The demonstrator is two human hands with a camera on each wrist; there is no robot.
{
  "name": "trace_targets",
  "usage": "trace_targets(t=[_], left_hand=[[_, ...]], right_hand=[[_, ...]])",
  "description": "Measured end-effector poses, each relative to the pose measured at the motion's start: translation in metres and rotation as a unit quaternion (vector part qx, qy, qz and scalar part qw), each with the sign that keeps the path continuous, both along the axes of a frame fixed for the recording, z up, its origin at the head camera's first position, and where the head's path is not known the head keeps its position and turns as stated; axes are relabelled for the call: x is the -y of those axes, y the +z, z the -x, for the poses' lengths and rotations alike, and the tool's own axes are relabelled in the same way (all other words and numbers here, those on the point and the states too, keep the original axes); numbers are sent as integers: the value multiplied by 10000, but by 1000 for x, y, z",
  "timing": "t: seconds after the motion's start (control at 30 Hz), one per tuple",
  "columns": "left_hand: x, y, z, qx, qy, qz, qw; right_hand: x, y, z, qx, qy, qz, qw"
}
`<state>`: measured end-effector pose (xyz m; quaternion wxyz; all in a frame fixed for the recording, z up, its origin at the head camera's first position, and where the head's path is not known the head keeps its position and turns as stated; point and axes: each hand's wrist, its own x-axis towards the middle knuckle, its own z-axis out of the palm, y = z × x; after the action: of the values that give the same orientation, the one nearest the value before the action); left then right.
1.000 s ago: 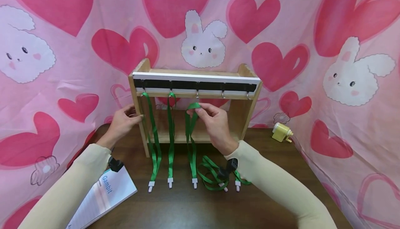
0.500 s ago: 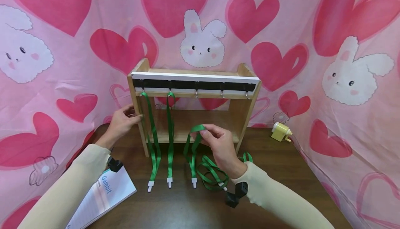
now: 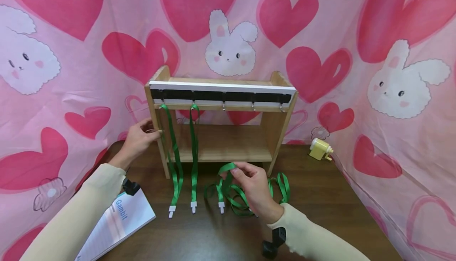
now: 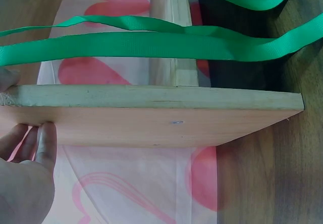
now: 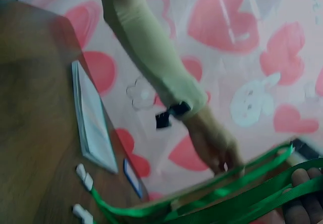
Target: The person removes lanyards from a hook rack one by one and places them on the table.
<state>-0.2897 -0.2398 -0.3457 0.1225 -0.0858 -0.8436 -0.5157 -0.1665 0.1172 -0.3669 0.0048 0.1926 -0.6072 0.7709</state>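
My left hand (image 3: 139, 139) holds the left side panel of a small wooden shelf (image 3: 281, 134); in the left wrist view its thumb (image 4: 6, 78) is at the panel's front edge and its fingers lie against the outer face. My right hand (image 3: 258, 191), low in front of the shelf, pinches the loop of a green lanyard (image 3: 227, 167). A white clip (image 3: 221, 207) at this lanyard's end lies on the table. Two more green lanyards, one on the left (image 3: 173, 146) and one beside it (image 3: 194, 150), hang from hooks, their clips down at the table.
A black strip (image 3: 239, 96) along the shelf's top bears several metal hooks; those at the middle and right hold nothing. Loose green lanyards (image 3: 284, 185) lie beside and partly behind my right hand. A book (image 3: 121, 221) lies front left, a yellow pencil sharpener (image 3: 320, 149) back right.
My right hand has come down and slightly right from just below the middle hook, bringing the lanyard's loop with it, so the strap now sags. My left hand has stayed on the side panel.
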Motion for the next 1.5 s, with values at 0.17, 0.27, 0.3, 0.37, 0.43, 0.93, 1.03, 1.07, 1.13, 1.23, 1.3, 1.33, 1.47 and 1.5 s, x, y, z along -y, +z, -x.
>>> trace_targets(t=[0.17,0.27,0.3,0.37,0.43,0.93,1.03,1.07,1.13,1.23,1.3,1.33,1.47,1.5], left_hand=[[1,0,0,7,-15,-12,10000],[1,-1,-1,-21,-18,-5,10000],[1,-1,-1,-26,-18,-9,10000],[1,-1,-1,-48,-25,-5,10000],[1,-1,-1,-80,-55,-33,9999],[0,3,-3,131,-28,-5,9999],[0,2,-3,114,-31,-33,9999],[1,2,-3,115,-26,-24,9999],[1,3,-3,114,-25,-9,9999],[0,3,-4,120,-24,26,9999],[0,3,-4,125,-27,41,9999],[0,3,-4,126,-30,40,9999],[-1,3,-4,89,-42,-11,10000],[-1,3,-3,66,-49,-38,10000]], right_hand=[[1,-16,18,414,-285,91,9987],[4,-30,30,639,-470,111,9968],[6,-35,34,684,-543,101,9961],[8,-45,42,755,-688,19,9948],[11,-54,49,867,-842,-130,9926],[28,-104,76,1057,-1454,-1705,9688],[28,-110,77,1096,-1416,-1842,9664],[29,-112,77,1105,-1416,-1874,9657],[29,-115,77,1151,-1415,-1871,9653],[29,-118,77,1104,-1546,-2011,9610],[29,-119,76,1063,-1631,-2136,9573],[29,-119,76,1007,-1662,-2212,9557],[27,-120,74,900,-1676,-2454,9506],[27,-120,73,833,-1710,-2575,9474]])
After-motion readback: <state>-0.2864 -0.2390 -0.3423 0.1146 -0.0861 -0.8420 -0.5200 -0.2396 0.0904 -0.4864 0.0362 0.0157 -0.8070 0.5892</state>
